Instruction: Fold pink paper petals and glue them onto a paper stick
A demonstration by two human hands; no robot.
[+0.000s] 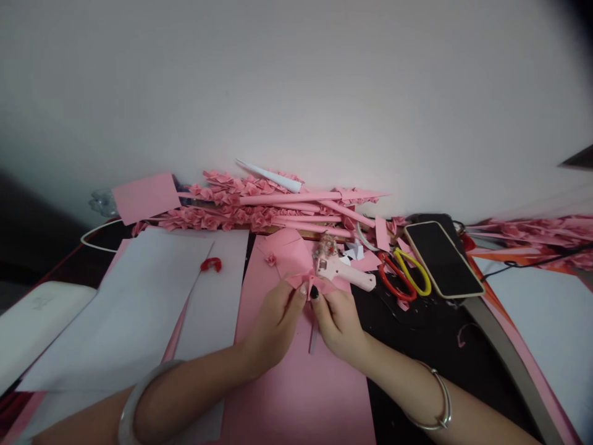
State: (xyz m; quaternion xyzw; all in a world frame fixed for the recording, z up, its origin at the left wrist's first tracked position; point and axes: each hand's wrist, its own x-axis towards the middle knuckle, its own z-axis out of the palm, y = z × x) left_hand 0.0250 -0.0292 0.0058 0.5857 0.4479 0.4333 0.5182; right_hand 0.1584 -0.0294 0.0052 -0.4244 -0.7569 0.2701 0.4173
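Over the pink sheet, we are pinching folded paper with left hand and right hand, ideally keeping pressure even, the glue gun lying at two o'clock.

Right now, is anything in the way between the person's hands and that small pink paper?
Nothing I can see. The left hand and right hand both already pinch the small pink paper. The pale gun-shaped tool lies just beyond, toward the right, not between them.
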